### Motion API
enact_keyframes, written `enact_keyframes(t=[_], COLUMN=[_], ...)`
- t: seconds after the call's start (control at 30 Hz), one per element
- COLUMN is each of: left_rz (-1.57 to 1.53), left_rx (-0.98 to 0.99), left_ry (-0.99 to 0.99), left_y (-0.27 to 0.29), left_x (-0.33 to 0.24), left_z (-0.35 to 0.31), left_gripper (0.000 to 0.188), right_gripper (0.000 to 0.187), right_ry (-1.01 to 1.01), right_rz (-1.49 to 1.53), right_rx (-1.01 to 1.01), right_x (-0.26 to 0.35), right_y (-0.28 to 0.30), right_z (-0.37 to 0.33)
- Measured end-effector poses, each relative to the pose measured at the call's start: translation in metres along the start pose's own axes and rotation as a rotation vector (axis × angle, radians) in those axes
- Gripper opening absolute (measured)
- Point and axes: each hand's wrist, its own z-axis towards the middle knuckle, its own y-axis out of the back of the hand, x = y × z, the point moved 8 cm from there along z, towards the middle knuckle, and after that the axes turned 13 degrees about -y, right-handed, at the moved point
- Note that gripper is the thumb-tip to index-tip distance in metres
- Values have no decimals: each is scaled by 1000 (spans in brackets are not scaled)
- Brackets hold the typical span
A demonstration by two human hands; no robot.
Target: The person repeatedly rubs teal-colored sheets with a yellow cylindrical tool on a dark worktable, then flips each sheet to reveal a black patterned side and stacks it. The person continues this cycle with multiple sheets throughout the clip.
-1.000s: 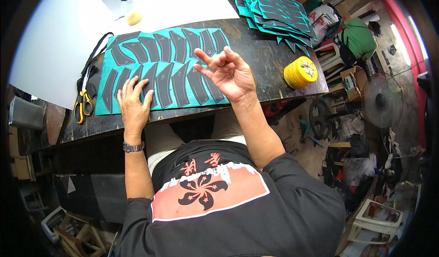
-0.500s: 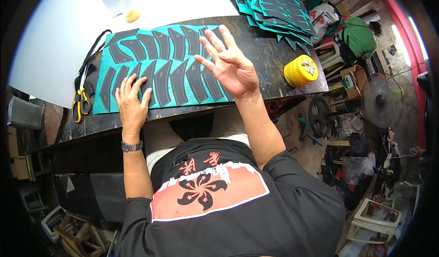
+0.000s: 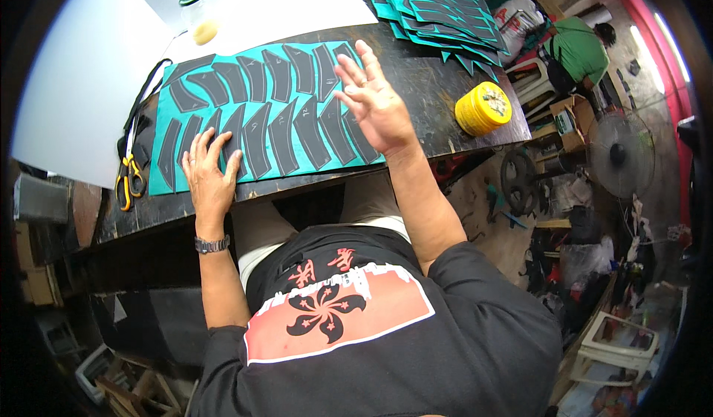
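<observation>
A teal sheet (image 3: 167,170) lies on the dark table, carrying two rows of curved dark-grey cut pieces (image 3: 278,141). On its near left part rests my left hand (image 3: 210,167), fingers spread over the pieces and holding nothing; a metal watch (image 3: 212,244) is on that wrist. My right hand (image 3: 380,112) is raised above the sheet's right side, palm partly turned up, fingers apart and nothing in them. It hides some of the pieces at that end. Left of the sheet are scissors (image 3: 130,176) with orange and black handles.
A stack of similar teal sheets (image 3: 445,16) sits at the far right of the table (image 3: 401,68). A yellow tub (image 3: 481,109) stands near the right edge, a green-lidded jar (image 3: 199,17) at the back. Beyond are a fan (image 3: 620,157) and a person in green (image 3: 579,49).
My right hand has turned slightly and its fingers have drawn closer together. My left hand stays on the sheet. The whole view has shifted a little.
</observation>
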Motion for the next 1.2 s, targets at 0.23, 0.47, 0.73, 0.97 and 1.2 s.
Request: enact_keyframes(t=[0.23,0.47,0.73,0.97,1.2], left_rz=[97,147,140,97,-94], left_rx=[309,297,285,258,281], left_ry=[-143,-121,-117,-137,-337], left_y=[-21,-32,-34,-25,-17], left_x=[-24,-32,-35,-41,-56], left_z=[5,6,5,6,5], left_gripper=[71,70,70,71,77], right_gripper=[67,67,64,46,38], right_ry=[-376,-226,-174,159,250], right_rz=[-1783,-1794,-1744,-1514,-1590], right_rx=[-713,-723,-756,-973,-985], right_x=[-15,-21,-18,-3,1], right_y=[101,117,115,114,105], right_z=[-62,-68,-71,-87,-89])
